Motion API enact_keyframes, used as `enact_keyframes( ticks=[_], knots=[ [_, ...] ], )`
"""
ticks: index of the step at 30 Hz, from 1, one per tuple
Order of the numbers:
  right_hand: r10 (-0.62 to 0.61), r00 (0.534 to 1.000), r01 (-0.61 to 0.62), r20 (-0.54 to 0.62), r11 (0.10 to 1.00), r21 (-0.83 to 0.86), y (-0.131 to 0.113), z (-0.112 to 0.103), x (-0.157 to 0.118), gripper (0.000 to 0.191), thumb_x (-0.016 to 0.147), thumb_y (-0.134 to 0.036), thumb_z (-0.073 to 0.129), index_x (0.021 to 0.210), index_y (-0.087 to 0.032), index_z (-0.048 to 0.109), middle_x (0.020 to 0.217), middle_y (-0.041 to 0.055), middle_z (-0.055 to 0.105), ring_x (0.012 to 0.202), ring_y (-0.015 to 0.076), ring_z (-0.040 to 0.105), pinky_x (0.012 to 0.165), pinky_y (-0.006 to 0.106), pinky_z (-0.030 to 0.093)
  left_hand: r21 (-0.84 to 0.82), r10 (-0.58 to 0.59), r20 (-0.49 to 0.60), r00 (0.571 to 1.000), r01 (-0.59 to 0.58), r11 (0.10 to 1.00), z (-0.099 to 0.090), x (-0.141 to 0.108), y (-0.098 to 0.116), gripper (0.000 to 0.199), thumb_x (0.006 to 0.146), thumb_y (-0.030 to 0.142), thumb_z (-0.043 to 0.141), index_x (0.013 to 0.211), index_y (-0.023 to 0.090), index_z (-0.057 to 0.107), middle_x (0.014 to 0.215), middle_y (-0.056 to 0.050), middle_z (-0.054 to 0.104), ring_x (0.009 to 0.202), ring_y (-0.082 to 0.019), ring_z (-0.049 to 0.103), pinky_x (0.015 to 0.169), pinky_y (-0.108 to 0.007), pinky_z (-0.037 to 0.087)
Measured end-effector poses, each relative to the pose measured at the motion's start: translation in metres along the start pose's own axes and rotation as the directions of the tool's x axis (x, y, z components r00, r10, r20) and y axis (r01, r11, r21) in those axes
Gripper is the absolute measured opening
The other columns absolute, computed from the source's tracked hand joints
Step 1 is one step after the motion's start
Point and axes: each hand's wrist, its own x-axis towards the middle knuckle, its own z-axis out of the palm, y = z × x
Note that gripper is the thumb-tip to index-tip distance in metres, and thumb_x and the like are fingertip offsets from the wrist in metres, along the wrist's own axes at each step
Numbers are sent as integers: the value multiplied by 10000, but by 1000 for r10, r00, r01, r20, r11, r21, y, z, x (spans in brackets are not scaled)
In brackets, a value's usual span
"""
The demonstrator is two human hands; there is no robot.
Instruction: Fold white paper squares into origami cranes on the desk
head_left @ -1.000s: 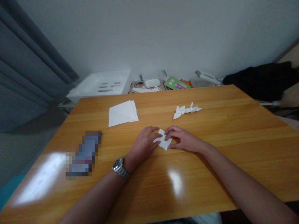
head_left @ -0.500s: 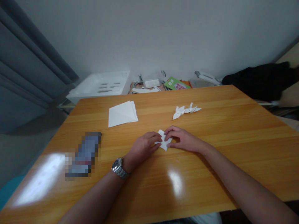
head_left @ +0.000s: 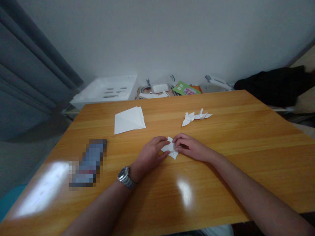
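Observation:
A small piece of folded white paper (head_left: pixel 169 148) lies on the wooden table (head_left: pixel 157 196) between my hands. My left hand (head_left: pixel 153 151), with a metal watch (head_left: pixel 126 177) on its wrist, presses fingers and thumb on the paper's left side. On the right side, my right hand (head_left: pixel 190 147) pinches a flap of the same paper between thumb and fingertips. Part of the paper is hidden under the fingers. Beyond my right hand stand two folded paper cranes (head_left: pixel 189 118), side by side and touching.
A stack of white paper sheets (head_left: pixel 129 120) lies at the back left. A pixelated phone-like object (head_left: pixel 90 162) is on the left of the table. Behind the far edge are a white tray (head_left: pixel 105 87), a green booklet (head_left: pixel 185 88) and black cloth (head_left: pixel 270 86).
My right thumb and fingers have drawn closer together on the paper's right side, and that flap has moved inward. My left hand has barely shifted.

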Motion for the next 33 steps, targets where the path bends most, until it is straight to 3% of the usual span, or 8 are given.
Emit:
enact_keyframes(
  ticks=[5, 10, 21, 27, 33],
  knots=[
    [-5, 1000, 5, -27, 1000, 9, -2, 1, 1, 134, 991, -259, 567, 890, -212, 643, 1086, 74, 614, 1034, 206, 600, 937, 378, 491, 36, -21, -1, 1000, 21, 999, -1, 0, 0, 314, 962, 313, 614, 1260, 218, 639, 1254, -88, 648, 1139, -236, 625, 1009, -409, 536],
    [-1, 999, 1, -34, 1000, 0, -4, 1, 2, 144, 1000, -274, 555, 882, -217, 616, 1074, 71, 622, 1016, 204, 598, 922, 369, 491, 65, -5, -2, 1000, 5, 998, -4, 1, 6, 410, 923, 460, 659, 1241, 201, 655, 1241, -101, 650, 1114, -251, 636, 979, -403, 548],
    [-10, 998, 11, -57, 1000, 15, -7, 5, 1, 105, 990, -296, 582, 960, -218, 646, 1071, 74, 634, 1020, 207, 609, 934, 373, 499, 100, -51, -22, 998, 53, 994, 0, 2, 8, 303, 893, 241, 688, 1195, 223, 669, 1157, -76, 645, 1043, -243, 616, 946, -403, 533],
    [-32, 996, 24, -82, 994, -104, -8, 8, 0, 348, 858, -336, 770, 1175, -230, 672, 1186, 101, 589, 1135, 249, 581, 1014, 407, 479, 116, -65, -6, 998, 65, 991, -1, 3, 9, 289, 921, 237, 658, 1208, 211, 666, 1078, -75, 622, 973, -232, 587, 891, -387, 533],
    [-5, 992, -22, -126, 977, -211, -4, 9, 1, 239, 922, -237, 672, 1156, -202, 701, 1125, 106, 597, 1066, 238, 595, 962, 398, 507, 118, -77, -13, 997, 78, 990, 0, 3, 8, 249, 955, 259, 616, 1188, 193, 673, 1083, -76, 617, 976, -224, 582, 906, -376, 524]
  ],
)
